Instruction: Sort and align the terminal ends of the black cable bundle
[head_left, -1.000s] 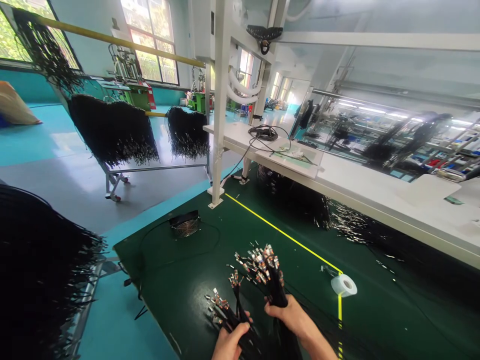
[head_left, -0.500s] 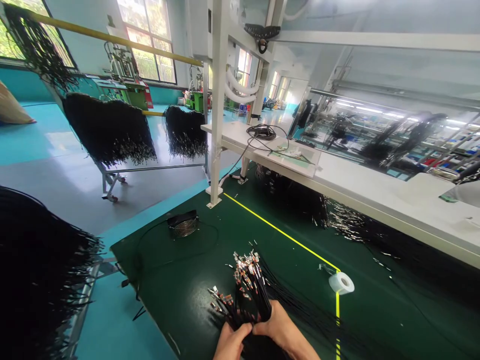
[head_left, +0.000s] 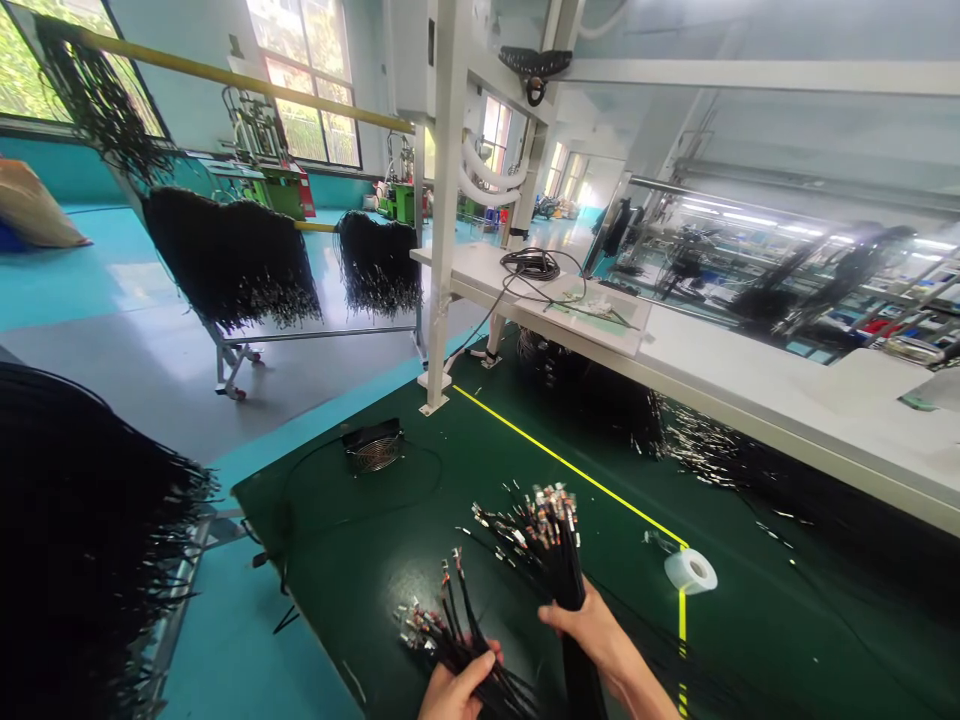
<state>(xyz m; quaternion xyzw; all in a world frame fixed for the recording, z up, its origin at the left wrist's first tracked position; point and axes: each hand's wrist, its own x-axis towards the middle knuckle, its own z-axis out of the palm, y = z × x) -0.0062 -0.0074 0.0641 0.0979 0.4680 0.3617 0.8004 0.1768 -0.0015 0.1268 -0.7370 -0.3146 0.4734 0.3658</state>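
Note:
My right hand grips a thick bundle of black wires with metal terminal ends that fan upward above the dark green table. My left hand, at the bottom edge of the view, holds a smaller bunch of black wires whose terminals point left and lie low over the mat. The two bunches are apart, the right one raised higher.
A white roll of tape sits right of my hands by a yellow line. A small fan lies at the table's far left. A white shelf runs across behind. Racks hung with black wires stand left.
My hands were pressed together on one bundle half a second ago; now they have come apart, the right lifting the larger bunch up and right, the left keeping a smaller bunch.

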